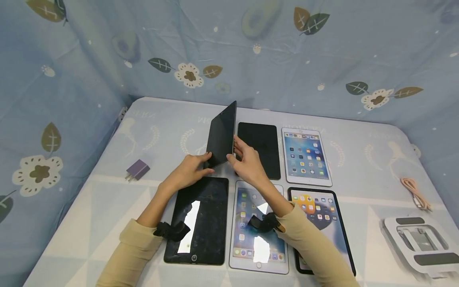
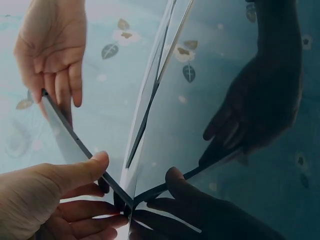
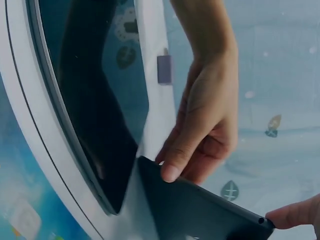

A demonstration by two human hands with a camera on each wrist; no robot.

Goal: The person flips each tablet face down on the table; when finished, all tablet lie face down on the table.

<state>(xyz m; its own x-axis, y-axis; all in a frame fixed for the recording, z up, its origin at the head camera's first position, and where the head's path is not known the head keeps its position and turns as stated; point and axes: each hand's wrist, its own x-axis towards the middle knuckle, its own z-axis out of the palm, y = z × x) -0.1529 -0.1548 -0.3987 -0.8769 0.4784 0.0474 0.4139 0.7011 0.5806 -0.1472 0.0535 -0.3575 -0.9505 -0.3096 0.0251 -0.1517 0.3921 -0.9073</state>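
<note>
Head view: holding a dark tablet point(image 1: 223, 133) in left hand point(image 1: 187, 171) and right hand point(image 1: 249, 161), left of a flat tablet point(image 1: 259, 149) toward the far side of the table point(image 1: 111, 191); best steadied evenly by the rim; tilted steeply, with long axis apparently rising toward the backdrop point(image 1: 269, 75), visible face turned leftward. Left wrist: pinching one edge between thumb and fingers. Right wrist: pinching near a corner, barely parted.

Left of the raised tablet point(image 1: 223, 133), bare tabletop point(image 1: 172, 137) leaves passage to the purple plug point(image 1: 140, 169); left hand point(image 1: 187, 172) and right hand point(image 1: 250, 161) block the tablet's lower end.
</note>
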